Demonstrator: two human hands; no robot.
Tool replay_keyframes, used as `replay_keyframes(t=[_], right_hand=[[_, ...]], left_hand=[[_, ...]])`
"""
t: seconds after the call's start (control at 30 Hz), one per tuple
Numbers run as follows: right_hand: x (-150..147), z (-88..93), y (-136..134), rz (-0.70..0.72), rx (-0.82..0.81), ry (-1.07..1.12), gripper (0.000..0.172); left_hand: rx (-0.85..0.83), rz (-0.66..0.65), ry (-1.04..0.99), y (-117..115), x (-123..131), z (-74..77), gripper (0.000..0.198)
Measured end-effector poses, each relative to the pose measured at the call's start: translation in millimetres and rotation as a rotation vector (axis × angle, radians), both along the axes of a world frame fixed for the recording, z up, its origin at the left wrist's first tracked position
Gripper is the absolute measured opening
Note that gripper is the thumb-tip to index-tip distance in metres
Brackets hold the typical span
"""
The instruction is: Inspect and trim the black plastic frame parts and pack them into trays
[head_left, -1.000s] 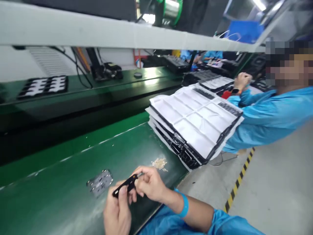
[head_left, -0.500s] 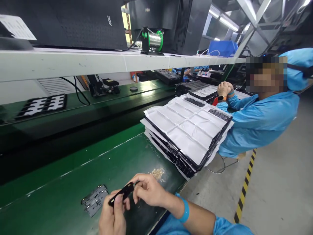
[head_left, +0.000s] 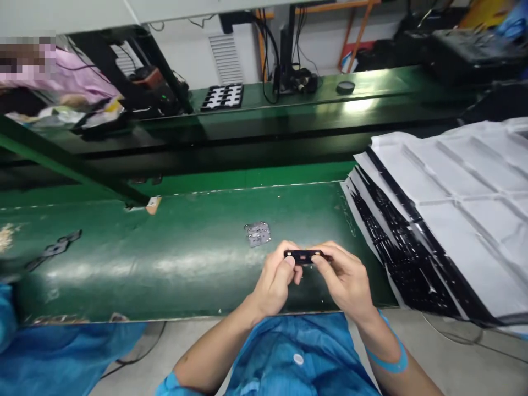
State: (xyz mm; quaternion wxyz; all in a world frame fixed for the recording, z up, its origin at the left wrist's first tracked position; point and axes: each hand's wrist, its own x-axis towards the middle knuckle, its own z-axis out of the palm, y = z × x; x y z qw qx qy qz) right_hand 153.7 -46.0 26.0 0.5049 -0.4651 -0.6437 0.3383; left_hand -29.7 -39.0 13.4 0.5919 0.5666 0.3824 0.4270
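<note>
Both hands hold a small black rectangular plastic part [head_left: 304,257] with light spots along its face, above the front of the green bench. My left hand [head_left: 275,278] grips its left end, thumb on the near face. At the other end, my right hand [head_left: 346,278] pinches it between thumb and fingers. The fingertips behind the part are partly hidden. Just beyond my left hand, a little group of grey flat parts [head_left: 258,234] lies on the bench.
To the right rises a stack of black trays with white sheets [head_left: 462,220]. Dark flat parts [head_left: 55,249] lie at the left, near a green post [head_left: 82,170]. A black-and-white tray [head_left: 223,97] rests on the far ledge. A blue sleeve [head_left: 61,352] shows at lower left.
The head view has swung left and down from the co-worker on the right to the bench. My right hand, earlier at the part's far end, now pinches it level with the left.
</note>
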Motion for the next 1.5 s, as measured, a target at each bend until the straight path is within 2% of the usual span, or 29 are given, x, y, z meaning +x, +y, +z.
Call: replay_keyframes(t=[0.2,0.4,0.57,0.67,0.87,1.03,1.3,1.5], right_hand=[[-6,6.1,-3,0.012,0.107,-0.067,0.020],[-5,4.2,-2,0.053,0.115,-0.066,0.022],[-10,6.2,-5,0.016,0.080,-0.043,0.020],[-15,4.5,-6,0.035,0.077,0.024,0.022],[-15,-3.3,-2,-0.030,0.062,0.064,0.026],[-12,-3.1,-7,-0.041,0.079,0.063,0.028],[-5,-2.8,-9,-0.050,0.069,0.037,0.021],[0,-9.3,-6,-0.033,0.042,0.034,0.018]], left_hand=[[-0.031,0.058,-0.094,-2,2,-4.3,0.040],[-0.027,0.077,-0.085,-1,0,-5.3,0.042],[-0.076,0.140,-0.047,-6,3,-1.2,0.046],[-0.120,0.239,0.014,-5,2,-0.5,0.037],[-0.191,0.298,0.022,4,3,0.3,0.021],[-0.150,0.260,0.015,1,8,1.2,0.023],[-0.045,0.141,-0.006,-1,17,-3.4,0.036],[-0.032,0.047,-0.062,-1,16,-9.2,0.010]])
